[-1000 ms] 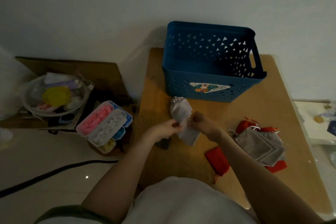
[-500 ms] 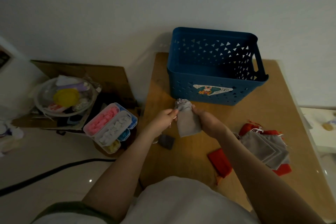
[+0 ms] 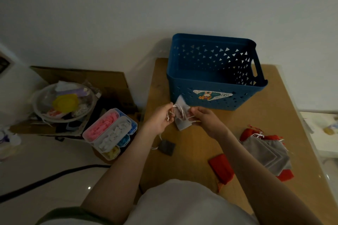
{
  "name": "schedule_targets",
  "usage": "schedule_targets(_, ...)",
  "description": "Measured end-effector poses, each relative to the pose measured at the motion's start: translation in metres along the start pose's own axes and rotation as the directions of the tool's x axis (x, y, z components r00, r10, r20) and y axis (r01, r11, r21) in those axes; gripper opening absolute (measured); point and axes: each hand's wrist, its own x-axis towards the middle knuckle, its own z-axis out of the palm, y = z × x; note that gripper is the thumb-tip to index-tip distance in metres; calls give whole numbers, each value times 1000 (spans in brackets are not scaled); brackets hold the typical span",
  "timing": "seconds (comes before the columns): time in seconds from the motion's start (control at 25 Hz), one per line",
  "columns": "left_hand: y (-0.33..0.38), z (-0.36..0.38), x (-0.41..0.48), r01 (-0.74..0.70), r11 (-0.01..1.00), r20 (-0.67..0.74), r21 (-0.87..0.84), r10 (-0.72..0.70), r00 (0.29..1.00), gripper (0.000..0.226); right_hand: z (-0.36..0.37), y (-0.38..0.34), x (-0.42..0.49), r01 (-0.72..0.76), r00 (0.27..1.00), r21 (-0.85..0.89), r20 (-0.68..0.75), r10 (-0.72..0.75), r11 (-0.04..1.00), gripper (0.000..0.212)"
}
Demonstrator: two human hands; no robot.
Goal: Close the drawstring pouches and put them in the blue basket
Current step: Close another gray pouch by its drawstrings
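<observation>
Nearest, on the wooden table (image 3: 237, 126): one red pouch (image 3: 220, 170) lying flat, alone. A small dark pouch (image 3: 166, 147) sits beside the left forearm, white cord trailing. To the right is a heap of grey and red pouches (image 3: 266, 153), mouths slack, none drawn.

Mid-table, held off the surface: a grey pouch (image 3: 181, 120) between both hands. Left hand (image 3: 160, 119): fingers curled, pinching white loops of the drawstring (image 3: 180, 108). Right hand (image 3: 205, 119): fingers likewise curled, pinching cord at the pouch's other side. The cords run outward to each hand.

Step in hand, as I read it: cinching this one pouch. The mouth looks partly gathered; cannot tell whether it is fully closed.

Beyond: the blue basket (image 3: 182, 86), open-topped, just behind the held pouch. No pouch is visible in the part of its inside that shows.

The next move calls for drawing both cords apart until the neck bunches tight. Then lift the pouch over the near rim and release it inside.
</observation>
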Motion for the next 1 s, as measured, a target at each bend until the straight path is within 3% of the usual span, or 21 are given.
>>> schedule_targets(0.12,1,-1,1,11,999,-4,-47,-11,1000,14,7,2,0,8,1000,-130,27,-4,991,26)
schedule_targets(0.24,-1,2,-1,31,990,-12,-137,-33,999,15,21,3,1,90,991,-342,-66,-120,935,51)
schedule_targets(0.4,-2,2,-3,49,980,25,-194,-45,999,18,26,3,0,167,976,-508,-38,-216,845,39)
schedule_targets(0.56,-6,0,-2,24,992,135,-123,-7,991,21,27,3,-4,169,976,-413,-58,-211,895,20)
schedule_targets(0.76,-8,5,-7,46,990,242,-135,-13,970,21,21,4,-4,158,966,-433,-119,-230,887,6)
schedule_targets(0.88,-9,2,-5,-89,994,272,-64,103,957,30,15,6,-3,121,968,-418,-153,-201,900,11)
schedule_targets(1.0,-7,-5,-1,-260,950,165,173,232,959,55,13,4,-5,113,979,-403,-112,-172,908,14)
